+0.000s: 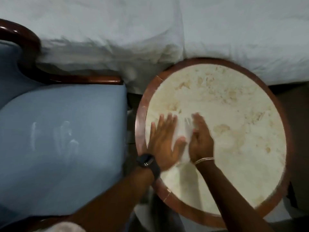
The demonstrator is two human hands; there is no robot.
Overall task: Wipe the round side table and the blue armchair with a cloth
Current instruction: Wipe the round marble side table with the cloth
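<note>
The round side table [234, 114] has a pale marbled top and a red-brown rim, and fills the right half of the view. A white cloth [184, 131] lies on its left part, between and under both hands. My left hand [164, 141] presses flat on the cloth with fingers spread, a black watch on the wrist. My right hand [201, 139] lies on the cloth's right side with its fingers curled on the fabric, a bracelet on the wrist. The blue armchair [63, 139] stands to the left, its seat cushion showing pale smears.
A bed with white bedding [167, 30] runs along the far side, touching the table's far edge and the chair's dark wooden arm [83, 79]. A narrow dark gap [131, 118] separates chair and table. Dark floor shows at the far right.
</note>
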